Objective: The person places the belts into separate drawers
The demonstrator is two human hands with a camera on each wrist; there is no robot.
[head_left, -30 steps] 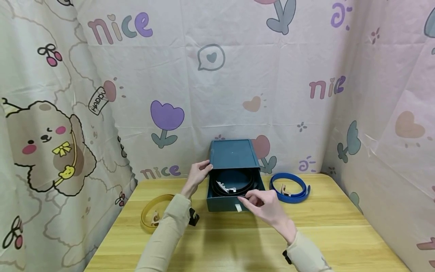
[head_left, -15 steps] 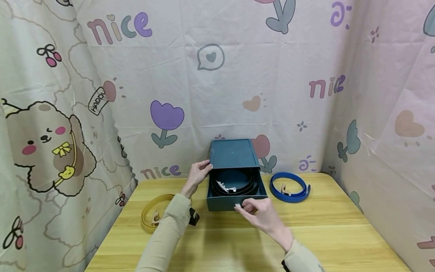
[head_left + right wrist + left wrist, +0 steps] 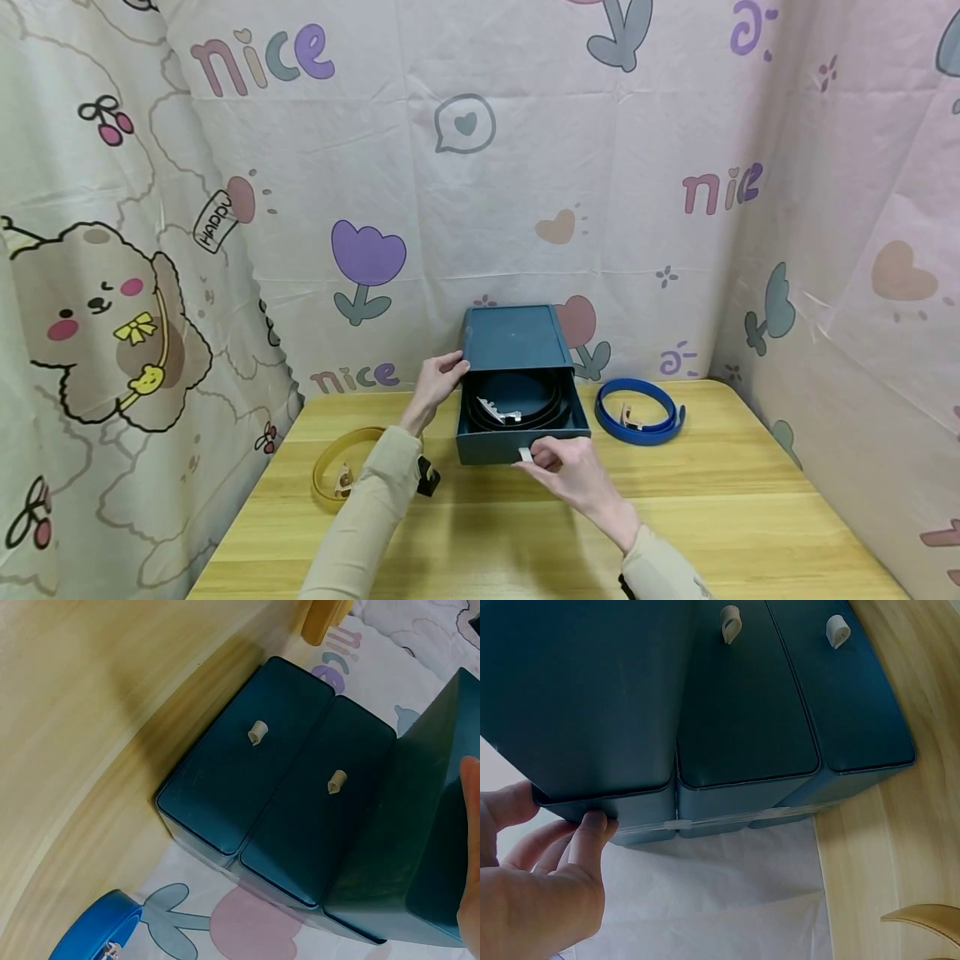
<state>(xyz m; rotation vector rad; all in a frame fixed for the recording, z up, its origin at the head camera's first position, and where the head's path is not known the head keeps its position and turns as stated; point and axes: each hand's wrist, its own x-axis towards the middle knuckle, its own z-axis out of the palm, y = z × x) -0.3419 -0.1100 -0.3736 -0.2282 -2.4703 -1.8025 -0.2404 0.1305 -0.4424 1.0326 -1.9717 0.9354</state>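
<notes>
On the table stands a teal drawer box (image 3: pixel 515 337) with its top drawer (image 3: pixel 487 450) pulled out. A coiled black belt (image 3: pixel 558 408) with a silver buckle (image 3: pixel 498 414) lies in that drawer. My left hand (image 3: pixel 432 387) grips the box's upper left edge; in the left wrist view its thumb and fingers lie on either side of a corner. At the drawer's front, my right hand (image 3: pixel 573 475) pinches the white pull tab (image 3: pixel 526 455) between thumb and finger. Only a finger of the right hand (image 3: pixel 471 847) shows in the right wrist view.
Two lower drawers (image 3: pixel 742 712) with looped tabs are closed. A coiled blue belt (image 3: pixel 645 436) lies right of the box, a coiled yellow belt (image 3: pixel 324 467) left, partly behind my left sleeve (image 3: pixel 367 500). Patterned cloth (image 3: pixel 517 192) hangs around the wooden table (image 3: pixel 720 517).
My right hand has dropped slightly from the drawer's front rim to the pull tab, and its fingers have taken hold there. The left hand and the drawer look unmoved.
</notes>
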